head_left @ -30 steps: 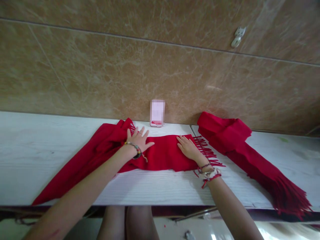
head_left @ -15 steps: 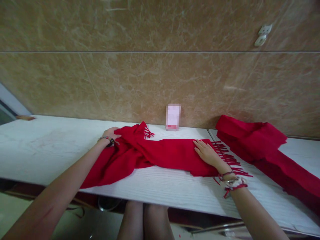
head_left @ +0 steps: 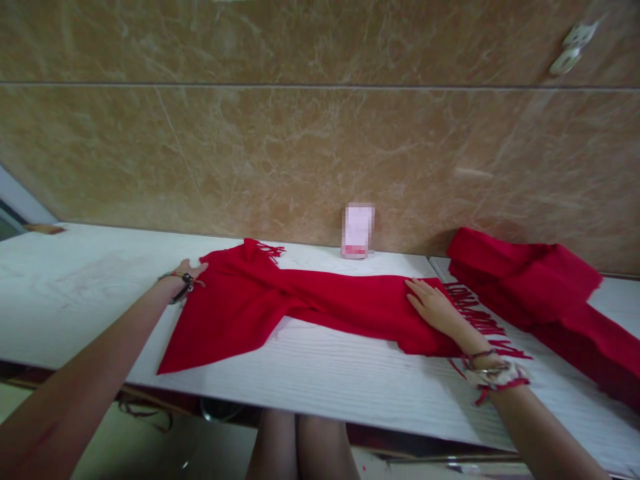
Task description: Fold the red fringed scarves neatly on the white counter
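Your right hand [head_left: 436, 310] lies flat, fingers extended and slightly spread, on the smooth, matte red scarf [head_left: 345, 300] near its corded fringe [head_left: 487, 327], gripping nothing. Your left hand [head_left: 189, 271] meets the cloth's far-left edge; whether its fingers pinch it, you cannot tell. The scarf spans the white wood-grained tabletop [head_left: 300, 373], narrow and rippled mid-length, flaring leftward into a pointed corner. Beside it, a second red scarf [head_left: 525, 277] lies loosely folded.

White tabletop [head_left: 325, 373] holds spread scarf [head_left: 350, 301], folded scarf [head_left: 530, 283] — and a pale, blurred object [head_left: 358, 230].
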A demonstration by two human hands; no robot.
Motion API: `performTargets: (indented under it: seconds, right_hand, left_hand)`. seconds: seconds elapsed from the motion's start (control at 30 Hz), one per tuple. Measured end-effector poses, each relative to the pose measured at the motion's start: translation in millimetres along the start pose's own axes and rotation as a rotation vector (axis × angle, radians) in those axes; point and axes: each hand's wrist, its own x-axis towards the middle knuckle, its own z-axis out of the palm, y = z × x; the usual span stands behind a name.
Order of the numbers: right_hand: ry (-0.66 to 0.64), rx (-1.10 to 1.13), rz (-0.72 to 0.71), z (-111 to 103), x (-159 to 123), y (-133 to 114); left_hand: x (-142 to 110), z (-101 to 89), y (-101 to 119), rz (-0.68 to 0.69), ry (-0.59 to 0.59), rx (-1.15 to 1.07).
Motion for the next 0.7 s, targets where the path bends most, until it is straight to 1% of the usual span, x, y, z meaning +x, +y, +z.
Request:
performTargets:
  seconds: [0.07,0.1,0.17,0.2,0.23,0.27,0.3,0.33,0.37,0.43,0.47,0.5,0.53,0.57,0.6,0.63,0.67,0.7]
  right_hand:
    - [0.022,0.03,-0.033,-7,2,-7]
    - [0.027,0.057,-0.069,-13,4,-14]
    - [0.007,0.14,-0.179,-25,7,-34]
    - [-0.024,0.191,-0.249,-31,8,-46]
    - [-0.066,0.24,-0.318,-35,10,-59]
    - [-0.113,0.28,-0.382,-39,12,-71]
    - [-0.159,0.313,-0.441,-41,14,-83]
    - [-0.204,0.335,-0.488,-41,15,-93]
    - [-0.241,0.349,-0.521,-40,16,-101]
    - [-0.29,0.359,-0.544,-35,17,-111]
    - [-0.3,0.358,-0.538,-32,17,-113]
    - [-0.307,0.355,-0.525,-29,16,-113]
    - [-0.312,0.35,-0.504,-27,15,-112]
    - [-0.317,0.341,-0.475,-26,14,-111]
    - [-0.324,0.328,-0.44,-26,13,-109]
    - [-0.332,0.31,-0.403,-26,11,-108]
    - [-0.337,0.293,-0.37,-26,11,-106]
    - [-0.34,0.275,-0.347,-27,10,-105]
  left_hand:
    - [-2,2.2,1,-0.171,0.004,-0.088]
    - [-4,1.2,5,-0.21,-0.005,-0.15]
    - [-9,-3.3,20,-0.181,-0.01,-0.273]
    - [-13,-5.6,30,-0.143,0.009,-0.317]
    - [-18,-7.2,43,-0.089,0.036,-0.334]
    - [-23,-7.6,58,0.005,0.058,-0.343]
    - [-30,-6.7,74,0.093,0.045,-0.339]
    - [-37,-4.6,90,0.179,-0.006,-0.345]
    - [-44,-1.6,106,0.285,-0.103,-0.355]
    - [-53,4.7,131,0.456,-0.393,-0.303]
    - [-55,7.3,139,0.518,-0.471,-0.273]
    - [-55,9.6,143,0.554,-0.452,-0.255]
    - [-53,11.8,144,0.555,-0.386,-0.222]
    - [-49,14.4,141,0.516,-0.284,-0.171]
    - [-45,17.9,136,0.447,-0.182,-0.11]
    - [-41,22.3,129,0.355,-0.152,-0.017]
    - [-38,27.5,121,0.268,-0.187,0.068]
    - [-36,32.9,114,0.218,-0.286,0.122]
